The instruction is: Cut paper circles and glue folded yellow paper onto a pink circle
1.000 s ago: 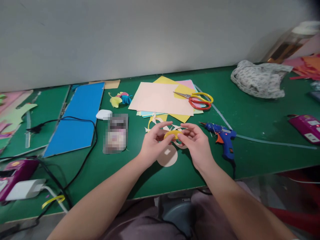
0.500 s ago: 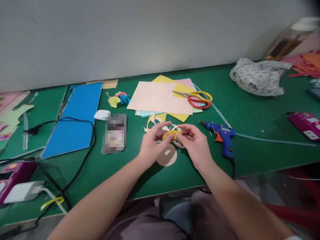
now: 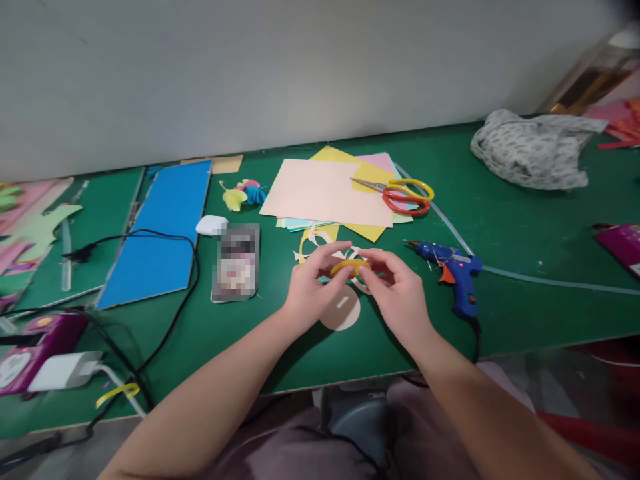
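Between both hands I hold a small yellow paper disc [image 3: 350, 267], seen nearly edge-on. My left hand [image 3: 314, 283] pinches its left side, and my right hand [image 3: 397, 287] grips the right side with thumb and fingers. Below them a pale pink paper circle [image 3: 341, 310] lies flat on the table, a small light strip on it. Curled pale paper offcuts [image 3: 320, 235] and a yellow cut-out ring lie just behind my fingers, partly hidden by them.
Scissors [image 3: 395, 192] with yellow and red handles rest on stacked coloured paper [image 3: 320, 190]. A blue glue gun [image 3: 457, 273] lies at the right. Leftward are a phone [image 3: 235, 263], a white case [image 3: 211, 225], a blue board [image 3: 160, 233] and black cables. A patterned cloth bag [image 3: 533, 150] sits at the back right.
The yellow disc has tilted slightly, showing less of its face, while both hands keep hold of it. The whole view has shifted a little, so the table things appear further right.
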{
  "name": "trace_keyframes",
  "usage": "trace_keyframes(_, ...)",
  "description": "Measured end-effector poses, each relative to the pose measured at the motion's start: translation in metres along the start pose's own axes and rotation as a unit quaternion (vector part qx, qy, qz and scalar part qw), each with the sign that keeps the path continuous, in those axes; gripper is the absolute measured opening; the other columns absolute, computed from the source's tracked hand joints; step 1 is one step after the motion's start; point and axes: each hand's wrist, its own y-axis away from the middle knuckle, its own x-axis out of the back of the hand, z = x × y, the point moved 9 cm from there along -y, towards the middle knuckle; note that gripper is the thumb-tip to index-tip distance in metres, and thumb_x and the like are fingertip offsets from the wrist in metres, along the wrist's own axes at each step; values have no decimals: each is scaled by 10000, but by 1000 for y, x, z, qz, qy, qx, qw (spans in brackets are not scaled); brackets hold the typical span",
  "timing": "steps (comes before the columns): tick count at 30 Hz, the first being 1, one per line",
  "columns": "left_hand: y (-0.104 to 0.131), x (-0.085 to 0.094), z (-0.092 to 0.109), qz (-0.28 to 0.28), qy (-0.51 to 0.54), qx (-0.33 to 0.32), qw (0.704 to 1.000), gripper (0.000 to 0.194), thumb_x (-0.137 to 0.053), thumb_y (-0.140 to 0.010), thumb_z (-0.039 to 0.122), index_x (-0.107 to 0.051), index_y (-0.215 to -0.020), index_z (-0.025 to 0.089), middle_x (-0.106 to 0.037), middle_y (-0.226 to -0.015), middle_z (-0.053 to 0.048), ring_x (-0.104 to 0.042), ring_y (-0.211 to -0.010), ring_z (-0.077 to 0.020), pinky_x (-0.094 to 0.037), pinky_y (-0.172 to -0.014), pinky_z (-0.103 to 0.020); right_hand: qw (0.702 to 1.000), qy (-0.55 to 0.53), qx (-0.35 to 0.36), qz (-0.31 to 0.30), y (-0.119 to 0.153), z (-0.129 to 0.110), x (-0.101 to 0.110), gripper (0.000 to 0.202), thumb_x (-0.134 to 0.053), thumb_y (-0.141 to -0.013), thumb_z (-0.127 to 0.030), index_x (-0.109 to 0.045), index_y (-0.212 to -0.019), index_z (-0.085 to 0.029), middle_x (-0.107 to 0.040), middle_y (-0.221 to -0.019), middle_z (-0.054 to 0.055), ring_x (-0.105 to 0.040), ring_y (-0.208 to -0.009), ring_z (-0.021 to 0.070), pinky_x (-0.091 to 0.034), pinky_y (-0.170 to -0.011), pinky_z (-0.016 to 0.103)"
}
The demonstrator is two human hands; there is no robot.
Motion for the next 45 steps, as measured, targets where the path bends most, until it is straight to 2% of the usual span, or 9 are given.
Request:
trace_keyframes(10, -1, -1, 6, -9, -17, -30, 999, 314, -595, -804, 164, -583, -1117, 178, -724, -805, -26, -691, -733, -113, -541, -699, -195, 1000, -3, 2, 9, 3, 3, 1, 206, -596, -856, -324, -660, -1034, -243, -662, -993, 55, -638, -858, 198, -545, -648, 307)
trace_keyframes(15, -2, -1, 10, -7, -12, -48, 999, 306, -600, -801, 152, -585, -1107, 173, -717, -783, -21, -687, -704, -101, -538, -677, -177, 1000, 11, 14, 15, 3, 2, 2, 171, -604, -852, -297, -670, -1003, -251, -665, -1011, 46, -641, -877, 199, -536, -673, 313)
trace_keyframes(27, -1, -1, 10, -10, -17, -44, 999, 301, -605, -797, 165, -594, -1098, 180, -710, -781, -25, -681, -709, -114, -537, -665, -195, 999, 31, 29, 14, 3, -1, 2, 157, -606, -853, -274, -683, -988, -261, -672, -999, 24, -649, -858, 189, -547, -696, 325)
trace_keyframes(35, -2, 0, 5, -16, 3, -25, 1000, 348, -624, -789, 205, -577, -1132, 180, -698, -785, -28, -656, -701, -110, -528, -687, -216, 998, 30, 44, 27, 6, -4, 4, 131, -611, -850, -254, -678, -961, -253, -675, -977, 20, -648, -846, 184, -554, -709, 324)
trace_keyframes(41, -5, -1, -8, -6, 107, 27, 994, 415, -654, -769, 194, -550, -1170, 184, -677, -779, -18, -648, -778, -117, -521, -712, -216, 998, 14, 49, 27, 6, -4, 3, 121, -613, -842, -234, -669, -947, -255, -675, -938, 13, -647, -829, 170, -552, -711, 307)
trace_keyframes(45, -5, -1, -11, -4, 131, 42, 991, 409, -668, -768, 204, -558, -1161, 200, -677, -787, -13, -648, -795, -124, -524, -725, -233, 999, -6, 24, 23, 4, -1, 0, 165, -619, -827, -236, -656, -987, -253, -659, -906, 11, -636, -781, 152, -538, -602, 253)
